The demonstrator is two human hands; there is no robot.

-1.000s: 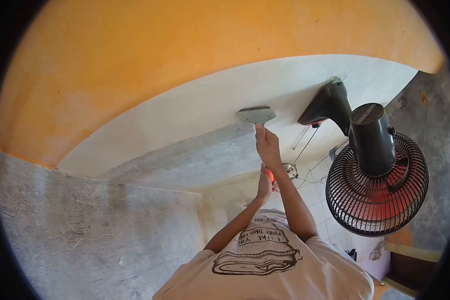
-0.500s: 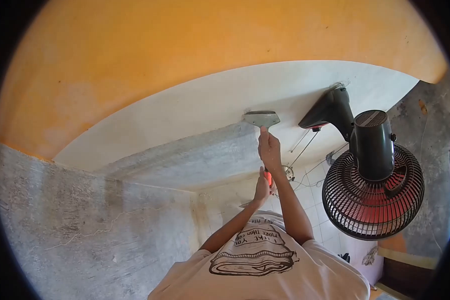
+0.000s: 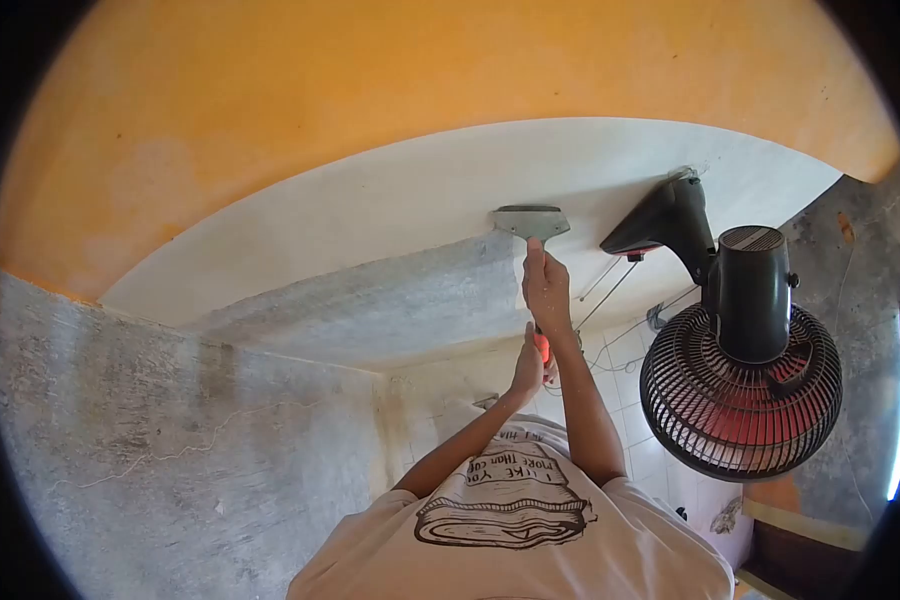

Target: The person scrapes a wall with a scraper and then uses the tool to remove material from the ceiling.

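A wide-bladed scraper with a grey head and a red handle is held up against the white-painted band of the wall. My right hand is wrapped round it just below the head. Lower down, my left hand grips the red handle near its end. The blade edge appears to touch the white paint, though exact contact is hard to make out. Left of and below the blade lies a bare grey patch where the white coat is absent.
A black wall fan with a red centre hangs close to the right of my arms, its bracket fixed to the white band. Cords dangle beside it. Orange paint covers the wall above. A rough grey wall stands at left.
The scraper and both hands have shifted slightly up and to the right along the wall. Both hands keep their hold.
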